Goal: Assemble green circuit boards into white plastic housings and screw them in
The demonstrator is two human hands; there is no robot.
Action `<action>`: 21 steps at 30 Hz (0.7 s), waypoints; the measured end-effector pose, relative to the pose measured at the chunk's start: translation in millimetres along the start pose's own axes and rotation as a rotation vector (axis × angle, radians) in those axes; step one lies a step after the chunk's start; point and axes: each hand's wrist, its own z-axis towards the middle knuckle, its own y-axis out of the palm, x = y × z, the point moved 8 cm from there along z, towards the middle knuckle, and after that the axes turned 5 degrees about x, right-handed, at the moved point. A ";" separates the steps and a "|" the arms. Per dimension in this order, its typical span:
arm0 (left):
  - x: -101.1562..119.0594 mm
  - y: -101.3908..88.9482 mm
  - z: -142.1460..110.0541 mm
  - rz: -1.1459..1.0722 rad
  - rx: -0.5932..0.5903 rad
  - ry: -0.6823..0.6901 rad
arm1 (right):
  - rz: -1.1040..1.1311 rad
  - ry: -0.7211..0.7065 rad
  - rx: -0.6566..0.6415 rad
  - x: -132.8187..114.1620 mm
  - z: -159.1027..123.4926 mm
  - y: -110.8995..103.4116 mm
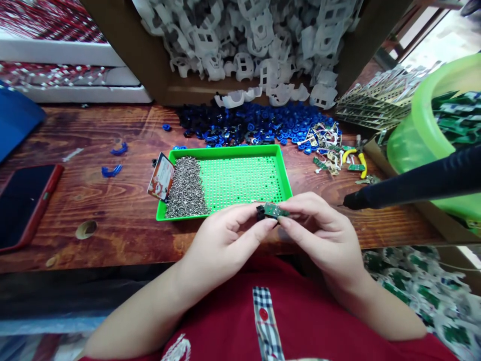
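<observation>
Between the fingertips of both hands is a small green circuit board (273,210) with a black plastic part (260,212) at its left end. My left hand (233,235) pinches the black end and my right hand (319,228) grips the board's right end. Both hands are closed, just in front of a green perforated tray (240,178). A heap of small metal screws (186,188) fills the tray's left side, and a printed card (161,176) leans on its left edge. To the right, a black electric screwdriver (406,183) points in toward my right hand.
Blue and black plastic parts (255,125) lie piled behind the tray, below a box of white plastic shells (259,40). Yellow-handled pliers (362,164) and small wired boards (328,145) lie at right, near a green bucket (424,115). A phone (30,200) rests at left.
</observation>
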 end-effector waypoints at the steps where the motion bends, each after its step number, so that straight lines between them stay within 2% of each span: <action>1: -1.7 0.4 -0.1 -0.010 0.004 -0.015 | -0.019 -0.019 0.012 -2.0 -0.6 0.5; 9: -16.2 1.6 -1.6 -0.193 0.078 -0.107 | -0.141 -0.106 0.081 -11.9 -4.3 6.3; 16: -25.9 9.3 0.6 -0.558 0.111 -0.231 | -0.164 -0.170 0.136 -10.9 -12.2 13.7; 21: -38.2 16.4 5.3 -0.715 0.113 -0.303 | -0.268 -0.199 0.132 -6.8 -12.1 16.1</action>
